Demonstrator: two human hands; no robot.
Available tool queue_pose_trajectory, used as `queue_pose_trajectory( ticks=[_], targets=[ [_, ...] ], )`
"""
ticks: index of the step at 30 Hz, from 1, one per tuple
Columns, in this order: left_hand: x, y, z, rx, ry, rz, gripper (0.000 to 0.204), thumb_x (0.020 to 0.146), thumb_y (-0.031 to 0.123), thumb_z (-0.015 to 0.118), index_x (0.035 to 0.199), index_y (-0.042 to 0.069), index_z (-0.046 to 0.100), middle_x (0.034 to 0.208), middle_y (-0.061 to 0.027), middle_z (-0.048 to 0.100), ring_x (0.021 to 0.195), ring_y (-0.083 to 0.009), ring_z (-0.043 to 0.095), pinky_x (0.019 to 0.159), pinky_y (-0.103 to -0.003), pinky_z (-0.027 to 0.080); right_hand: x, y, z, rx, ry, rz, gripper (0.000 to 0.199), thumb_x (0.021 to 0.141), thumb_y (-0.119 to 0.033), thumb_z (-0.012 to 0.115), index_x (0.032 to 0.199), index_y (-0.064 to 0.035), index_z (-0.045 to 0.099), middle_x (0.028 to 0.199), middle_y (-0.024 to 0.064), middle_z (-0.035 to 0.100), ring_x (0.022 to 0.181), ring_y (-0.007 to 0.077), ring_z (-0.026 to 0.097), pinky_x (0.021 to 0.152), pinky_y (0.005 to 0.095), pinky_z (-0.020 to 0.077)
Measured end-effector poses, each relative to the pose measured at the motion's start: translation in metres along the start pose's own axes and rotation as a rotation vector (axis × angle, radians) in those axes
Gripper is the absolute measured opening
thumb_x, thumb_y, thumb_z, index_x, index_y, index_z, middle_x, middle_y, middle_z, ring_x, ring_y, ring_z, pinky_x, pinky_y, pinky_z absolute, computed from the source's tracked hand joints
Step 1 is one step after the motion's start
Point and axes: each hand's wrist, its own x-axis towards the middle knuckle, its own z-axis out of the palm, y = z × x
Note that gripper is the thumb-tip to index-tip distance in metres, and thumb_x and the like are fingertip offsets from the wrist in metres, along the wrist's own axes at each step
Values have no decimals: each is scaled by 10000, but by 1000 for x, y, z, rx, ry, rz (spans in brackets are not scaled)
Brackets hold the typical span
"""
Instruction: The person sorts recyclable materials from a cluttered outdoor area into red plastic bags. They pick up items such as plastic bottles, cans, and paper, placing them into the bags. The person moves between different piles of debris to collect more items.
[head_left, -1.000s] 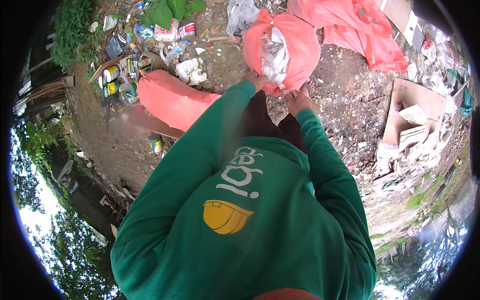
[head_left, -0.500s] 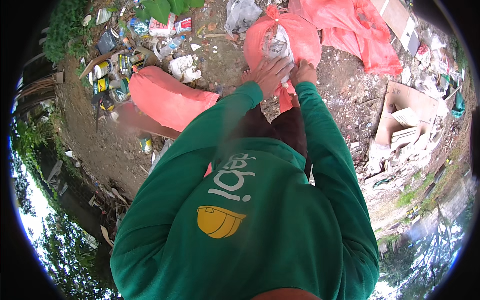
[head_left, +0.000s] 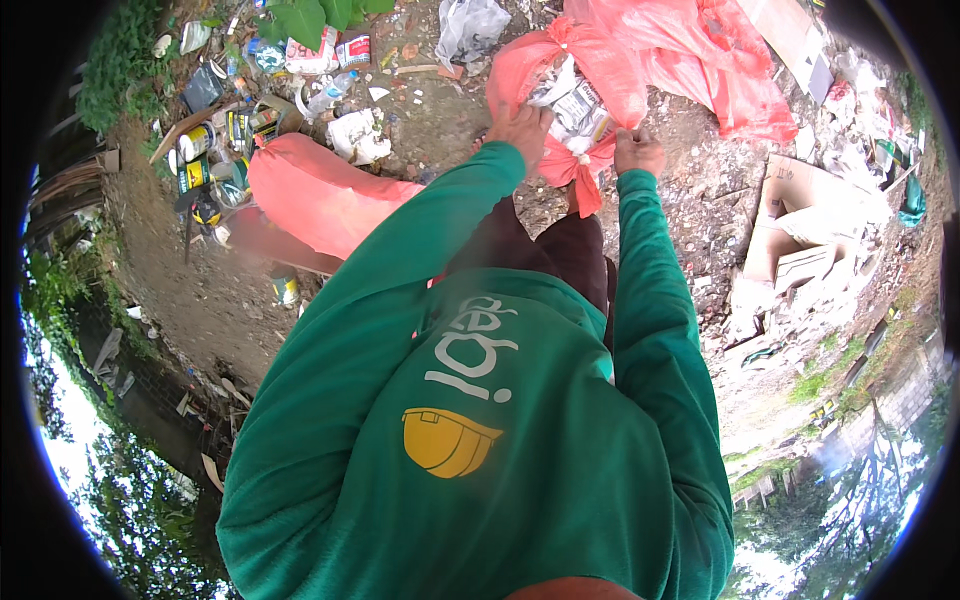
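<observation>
In front of me stands a stuffed red woven sack (head_left: pixel 520 62), gathered at its far end and at its near end. Between these two gathers its side gapes, and crumpled white and grey plastic wrappers (head_left: pixel 580 108) show inside. My left hand (head_left: pixel 522 132) grips the sack's left edge of the gap with bent fingers. On the opposite side my right hand (head_left: pixel 638 152) is closed on the sack's right edge, near the lower gather. The two edges are held apart, with the wrappers bare between my hands.
Another filled red sack (head_left: pixel 325 195) lies to the left. Loose red sacking (head_left: pixel 700 60) spreads at the far right. Cans and bottles (head_left: pixel 205 165) litter the far left. A torn cardboard box (head_left: pixel 800 220) lies on the right, and a clear plastic bag (head_left: pixel 470 30) lies beyond the sack.
My hands have moved apart, the right one outward to the right. The gap in the sack is wider and shows more of the wrappers.
</observation>
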Motion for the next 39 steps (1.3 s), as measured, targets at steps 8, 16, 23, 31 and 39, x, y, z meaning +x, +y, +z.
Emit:
queue_pose_trajectory(
  ticks=[8, 16, 23, 31, 39],
  targets=[
    [18, -7, -5, -344, 136, -215, 709, 817, 296, 688, 1347, -35, 353, 1283, -187, 454, 1219, -359, 473, 929, -487, 461, -23, -39, -2, -145, 101, -354, 386, 747, -194, 694, 1100, -74, 593, 1203, 191, 545, 1075, 388, 546, 917, 462, 462],
    [33, -31, -25, -490, 167, -313, 569, 876, 225, 633, 1391, 267, 394, 1244, -211, 432, 1029, -421, 600, 858, -508, 505, 12, -81, 26, -391, -10, -461, 457, 804, -233, 657, 1207, -100, 488, 1286, 153, 479, 1196, 363, 480, 972, 471, 418],
    [65, -42, -14, -390, 266, -443, 410, 884, 196, 554, 1290, 250, 534, 1168, -179, 523, 958, -407, 635, 789, -515, 529, 74, -66, 12, -207, -145, -257, 316, 826, -309, 636, 1067, -106, 646, 1039, 146, 684, 908, 344, 683, 832, 447, 534],
    [82, -60, 10, -432, 454, -290, 351, 840, 99, 599, 1165, 226, 637, 1059, -131, 575, 908, -347, 639, 780, -429, 534, 86, -77, 6, -91, -207, 5, 346, 768, -468, 726, 943, -171, 762, 844, 77, 738, 808, 201, 714, 806, 315, 550],
    [46, -56, 23, -402, 214, 70, 286, 856, 148, 596, 1126, 209, 667, 1119, -83, 533, 932, -278, 625, 769, -405, 538, 123, -49, 15, 109, -327, 128, 327, 758, -382, 774, 950, -118, 764, 819, 40, 719, 710, 134, 659, 731, 269, 528]
  ],
)
